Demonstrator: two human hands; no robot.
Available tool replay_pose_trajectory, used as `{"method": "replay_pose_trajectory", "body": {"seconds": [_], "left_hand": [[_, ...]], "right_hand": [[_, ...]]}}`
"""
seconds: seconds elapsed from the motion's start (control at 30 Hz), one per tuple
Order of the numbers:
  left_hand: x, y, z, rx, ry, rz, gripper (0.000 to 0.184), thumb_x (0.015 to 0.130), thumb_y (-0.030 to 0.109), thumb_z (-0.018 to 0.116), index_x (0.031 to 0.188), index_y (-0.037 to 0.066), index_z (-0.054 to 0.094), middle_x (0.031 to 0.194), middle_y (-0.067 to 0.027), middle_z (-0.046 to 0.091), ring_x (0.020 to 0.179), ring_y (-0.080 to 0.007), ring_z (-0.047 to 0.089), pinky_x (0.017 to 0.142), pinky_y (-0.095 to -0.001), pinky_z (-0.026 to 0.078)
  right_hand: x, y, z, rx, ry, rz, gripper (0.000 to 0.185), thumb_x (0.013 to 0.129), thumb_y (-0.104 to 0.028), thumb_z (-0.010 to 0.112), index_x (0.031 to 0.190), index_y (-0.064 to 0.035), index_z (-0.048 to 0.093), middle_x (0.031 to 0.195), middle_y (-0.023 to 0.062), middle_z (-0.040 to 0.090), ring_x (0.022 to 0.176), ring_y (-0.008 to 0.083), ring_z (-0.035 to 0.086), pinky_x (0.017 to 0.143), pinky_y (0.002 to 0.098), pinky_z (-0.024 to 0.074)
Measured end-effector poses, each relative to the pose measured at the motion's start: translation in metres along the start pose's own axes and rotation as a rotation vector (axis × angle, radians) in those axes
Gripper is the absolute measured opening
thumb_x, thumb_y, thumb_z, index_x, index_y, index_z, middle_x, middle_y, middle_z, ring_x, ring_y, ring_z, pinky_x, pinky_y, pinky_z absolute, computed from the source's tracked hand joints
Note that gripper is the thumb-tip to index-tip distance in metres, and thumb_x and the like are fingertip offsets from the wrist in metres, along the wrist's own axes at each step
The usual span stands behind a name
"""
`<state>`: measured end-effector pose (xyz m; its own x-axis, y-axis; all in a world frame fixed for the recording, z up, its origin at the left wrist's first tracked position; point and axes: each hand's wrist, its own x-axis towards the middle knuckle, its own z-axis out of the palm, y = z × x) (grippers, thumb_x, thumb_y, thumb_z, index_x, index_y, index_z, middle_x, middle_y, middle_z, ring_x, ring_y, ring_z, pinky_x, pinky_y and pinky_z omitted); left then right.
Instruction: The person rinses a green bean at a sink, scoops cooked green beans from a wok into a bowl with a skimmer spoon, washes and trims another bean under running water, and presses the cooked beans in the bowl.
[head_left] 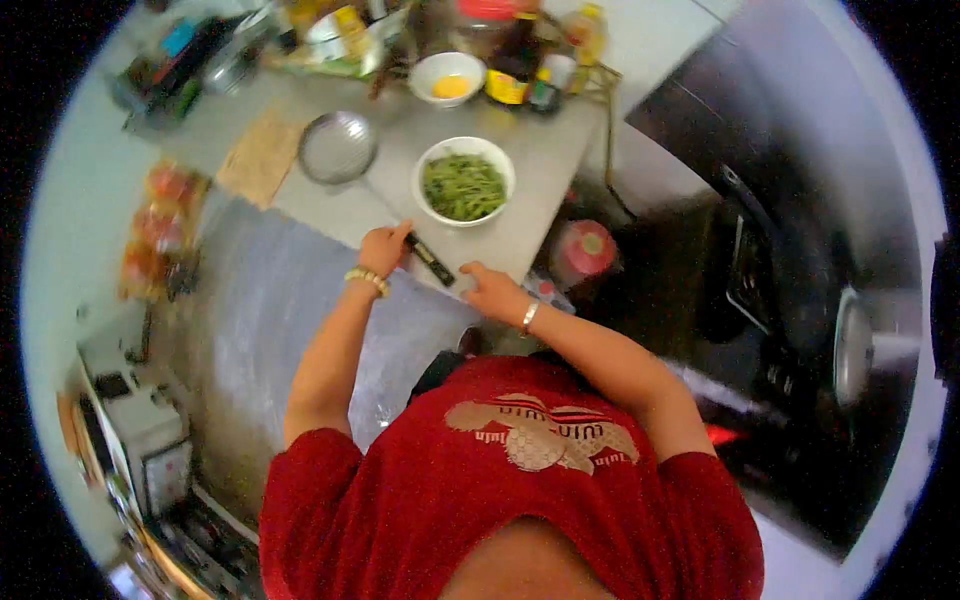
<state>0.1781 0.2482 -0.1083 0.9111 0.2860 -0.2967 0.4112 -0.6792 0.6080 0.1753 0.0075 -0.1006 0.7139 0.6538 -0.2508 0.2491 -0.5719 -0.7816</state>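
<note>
A round mesh strainer [338, 148] lies over the light countertop [395, 125], its black handle [430, 260] pointing toward me near the front edge. My left hand [385, 248], with a beaded bracelet at the wrist, has its fingers closed on the upper end of that handle. Just right of the handle's lower end is my right hand [490, 290]; its fingers look apart, and nothing shows in them. Beyond my hands stands a white bowl [421, 190] of cut green vegetables. Farther back, a smaller white bowl [425, 82] contains something yellow, like egg.
Bottles [512, 70] and packages [345, 40] crowd the counter's back. A brown sheet [262, 158] lies at the left. A red-pink container [585, 248] is below the counter's right edge. Farther right are a dark stove area and a round lid [852, 345].
</note>
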Motion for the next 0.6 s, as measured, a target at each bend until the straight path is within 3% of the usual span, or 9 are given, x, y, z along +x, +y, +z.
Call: {"method": "replay_pose_trajectory", "body": {"seconds": [0.03,0.1,0.13,0.2,0.3,0.37,0.43,0.5,0.6], "left_hand": [[0.001,0.001,0.002,0.137,0.038,0.079,0.053,0.084,0.047,0.044,0.075,-0.001,0.064,0.076,-0.0216,0.062,0.074,-0.0355,0.059,0.069,-0.0425,0.045],[-0.002,-0.004,0.007,0.203,0.109,0.193,0.041,0.085,0.037,0.046,0.079,0.000,0.062,0.073,-0.0177,0.060,0.070,-0.0301,0.056,0.065,-0.0385,0.044],[-0.004,-0.009,0.007,0.146,0.152,0.229,0.036,0.085,0.033,0.047,0.081,0.000,0.061,0.071,-0.0157,0.059,0.067,-0.0274,0.055,0.063,-0.0365,0.044],[-0.013,-0.015,0.003,-0.067,0.222,0.278,0.024,0.086,0.023,0.049,0.085,0.001,0.059,0.068,-0.0117,0.057,0.063,-0.0219,0.052,0.059,-0.0325,0.043],[-0.050,0.031,-0.007,-0.298,0.188,0.250,0.011,0.086,0.011,0.052,0.092,0.003,0.056,0.065,-0.0043,0.052,0.058,-0.0125,0.047,0.053,-0.0256,0.040],[-0.080,0.096,-0.006,-0.343,0.115,0.211,0.011,0.085,0.008,0.053,0.095,0.004,0.056,0.064,-0.0009,0.050,0.059,-0.0085,0.045,0.052,-0.0228,0.039],[-0.100,0.158,0.013,-0.482,-0.024,0.401,0.017,0.083,0.003,0.056,0.100,0.005,0.055,0.066,0.0004,0.048,0.059,-0.0060,0.044,0.052,-0.0204,0.037],[-0.109,0.217,0.043,-0.413,-0.064,0.759,0.025,0.080,0.001,0.060,0.104,0.006,0.056,0.073,-0.0027,0.054,0.063,-0.0087,0.048,0.055,-0.0227,0.040],[-0.107,0.283,0.103,-0.277,-0.218,0.895,0.030,0.078,-0.001,0.058,0.108,0.005,0.055,0.082,-0.0101,0.057,0.066,-0.0180,0.053,0.063,-0.0280,0.045]], "right_hand": [[-0.006,0.003,-0.004,0.002,0.057,0.038,0.045,0.078,-0.021,0.058,0.118,-0.0056,0.044,0.078,0.0177,0.061,0.067,0.0299,0.060,0.064,0.0369,0.0483],[-0.026,0.008,-0.019,-0.153,-0.070,0.072,0.047,0.077,-0.025,0.058,0.114,-0.0003,0.044,0.094,0.0246,0.059,0.088,0.0405,0.057,0.074,0.0459,0.0459],[-0.043,0.010,-0.036,-0.150,0.005,0.136,0.047,0.077,-0.025,0.058,0.114,-0.0003,0.044,0.094,0.0246,0.059,0.088,0.0405,0.057,0.074,0.0459,0.0459],[-0.076,-0.003,-0.069,-0.115,-0.162,0.059,0.044,0.078,-0.024,0.058,0.114,-0.0019,0.045,0.093,0.0233,0.059,0.088,0.0388,0.057,0.074,0.0452,0.0461],[-0.148,0.011,-0.100,-0.083,0.099,0.018,0.041,0.080,-0.023,0.057,0.114,-0.0039,0.045,0.093,0.0212,0.060,0.086,0.0388,0.057,0.073,0.0446,0.0467],[-0.194,0.028,-0.116,-0.108,0.351,0.004,0.038,0.082,-0.021,0.056,0.116,-0.0066,0.048,0.087,0.0134,0.061,0.078,0.0299,0.059,0.070,0.0380,0.0469],[-0.245,0.024,-0.146,0.093,0.412,0.314,0.035,0.083,-0.018,0.057,0.115,-0.0066,0.049,0.083,0.0116,0.061,0.075,0.0229,0.059,0.068,0.0332,0.0469],[-0.291,0.036,-0.163,0.122,0.674,0.380,0.028,0.083,-0.014,0.056,0.109,-0.0043,0.054,0.078,0.0079,0.060,0.068,0.0150,0.057,0.063,0.0286,0.0463],[-0.354,0.083,-0.185,0.279,0.974,0.557,0.024,0.084,-0.013,0.055,0.105,-0.0035,0.056,0.074,0.0045,0.058,0.064,0.0084,0.054,0.060,0.0245,0.0455]]}}
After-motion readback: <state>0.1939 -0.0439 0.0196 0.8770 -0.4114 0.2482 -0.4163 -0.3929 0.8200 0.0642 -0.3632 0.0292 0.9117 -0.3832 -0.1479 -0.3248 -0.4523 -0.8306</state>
